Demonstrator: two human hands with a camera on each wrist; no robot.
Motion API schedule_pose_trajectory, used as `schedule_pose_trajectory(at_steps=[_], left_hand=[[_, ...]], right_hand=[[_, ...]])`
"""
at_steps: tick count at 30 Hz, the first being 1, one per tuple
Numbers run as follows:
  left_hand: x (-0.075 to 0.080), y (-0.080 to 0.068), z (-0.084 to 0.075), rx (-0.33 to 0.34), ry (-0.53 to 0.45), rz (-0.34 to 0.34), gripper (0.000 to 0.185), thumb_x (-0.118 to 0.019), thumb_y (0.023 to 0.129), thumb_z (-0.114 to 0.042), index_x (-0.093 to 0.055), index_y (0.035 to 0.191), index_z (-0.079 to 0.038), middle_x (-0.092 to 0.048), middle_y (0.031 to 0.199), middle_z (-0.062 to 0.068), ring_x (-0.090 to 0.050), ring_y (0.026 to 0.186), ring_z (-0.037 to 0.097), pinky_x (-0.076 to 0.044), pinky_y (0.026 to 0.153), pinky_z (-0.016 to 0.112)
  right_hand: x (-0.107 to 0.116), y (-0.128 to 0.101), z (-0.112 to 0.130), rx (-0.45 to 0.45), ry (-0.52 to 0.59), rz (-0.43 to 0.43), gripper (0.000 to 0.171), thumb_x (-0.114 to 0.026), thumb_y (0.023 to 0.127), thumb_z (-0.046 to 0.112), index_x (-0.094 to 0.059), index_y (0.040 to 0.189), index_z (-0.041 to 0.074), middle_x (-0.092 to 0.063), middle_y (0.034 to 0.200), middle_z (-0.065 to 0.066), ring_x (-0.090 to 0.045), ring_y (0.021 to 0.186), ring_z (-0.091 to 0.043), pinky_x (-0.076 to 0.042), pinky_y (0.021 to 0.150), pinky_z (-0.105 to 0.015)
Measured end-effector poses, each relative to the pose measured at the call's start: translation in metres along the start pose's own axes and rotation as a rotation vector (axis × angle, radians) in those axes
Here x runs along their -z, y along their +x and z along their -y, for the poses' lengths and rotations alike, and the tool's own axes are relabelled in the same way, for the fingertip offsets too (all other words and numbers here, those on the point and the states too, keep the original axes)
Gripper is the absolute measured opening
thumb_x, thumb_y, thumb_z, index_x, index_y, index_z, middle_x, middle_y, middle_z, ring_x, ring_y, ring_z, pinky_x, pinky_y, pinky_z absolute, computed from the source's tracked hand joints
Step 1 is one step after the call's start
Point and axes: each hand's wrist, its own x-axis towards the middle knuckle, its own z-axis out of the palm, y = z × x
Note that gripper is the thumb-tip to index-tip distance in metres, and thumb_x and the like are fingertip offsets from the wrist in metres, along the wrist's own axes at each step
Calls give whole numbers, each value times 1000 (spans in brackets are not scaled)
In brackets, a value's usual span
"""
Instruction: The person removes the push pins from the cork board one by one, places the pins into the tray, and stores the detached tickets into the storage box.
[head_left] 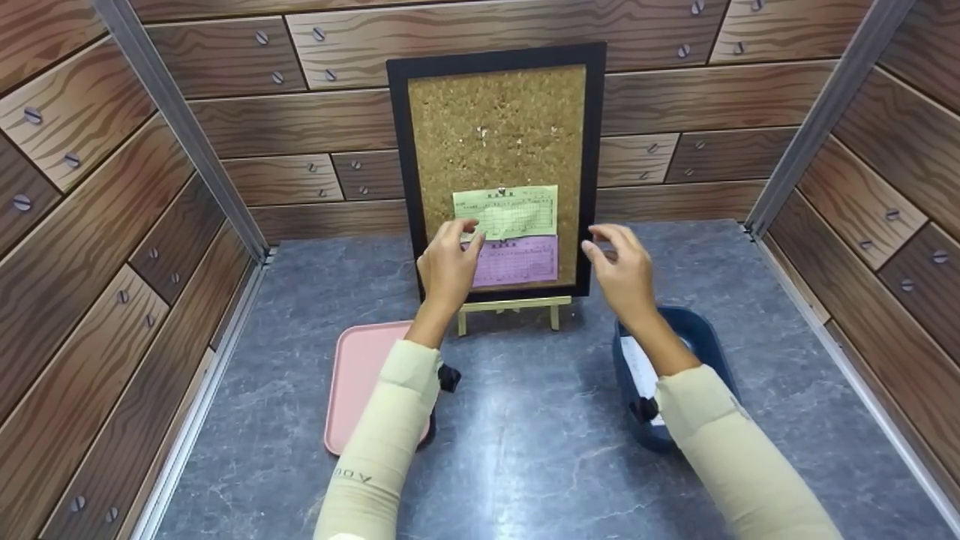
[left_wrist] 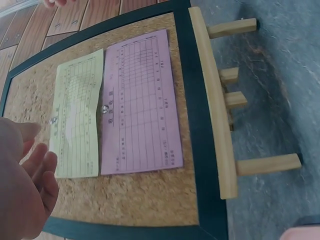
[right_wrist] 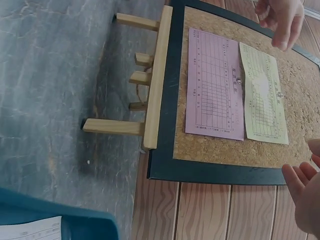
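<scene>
A black-framed cork board [head_left: 495, 120] stands on a small wooden easel [head_left: 514, 306]. A green slip [head_left: 506, 211] is pinned on it above a purple slip [head_left: 517, 261]. My left hand [head_left: 448, 262] hovers at the left edges of both slips, fingers relaxed and holding nothing. In the left wrist view its fingers [left_wrist: 30, 185] stay just off the green slip [left_wrist: 77, 120]. My right hand [head_left: 619, 266] floats by the board's right frame edge, loosely curved and empty. In the right wrist view its fingers [right_wrist: 305, 195] sit clear of the frame [right_wrist: 220, 172].
A pink tray [head_left: 360, 375] lies on the grey tabletop under my left forearm. A blue bin [head_left: 705, 337] holding a white paper [head_left: 637, 367] sits under my right forearm. Wood-patterned walls close in the back and both sides.
</scene>
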Motion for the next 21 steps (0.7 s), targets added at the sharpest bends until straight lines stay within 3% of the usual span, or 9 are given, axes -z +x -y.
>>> schedule_pose_trajectory(at_steps=[4, 8, 21], left_hand=[[-6, 9, -6, -2, 19, 5, 21, -73, 91, -31, -73, 110, -21, -73, 104, -7, -72, 83, 17, -53, 63, 38], [-12, 18, -12, 14, 45, 31, 21, -70, 94, -33, -72, 112, -23, -72, 107, -8, -72, 87, 18, -54, 66, 39], [-36, 44, -22, 80, 33, 30, 20, -71, 94, -32, -72, 111, -23, -72, 107, -8, -70, 94, 13, -53, 70, 38]], right_hand=[[-9, 9, 1, 20, -27, 6, 25, -72, 92, 8, -71, 114, -3, -67, 113, -16, -63, 104, -23, -57, 86, -27], [-18, 17, 2, 28, -37, 3, 24, -72, 91, 6, -71, 113, -4, -66, 113, -16, -63, 103, -25, -58, 85, -39], [-46, 44, -10, 50, -114, 12, 22, -70, 92, 7, -71, 112, -2, -65, 111, -17, -61, 95, -26, -55, 85, -38]])
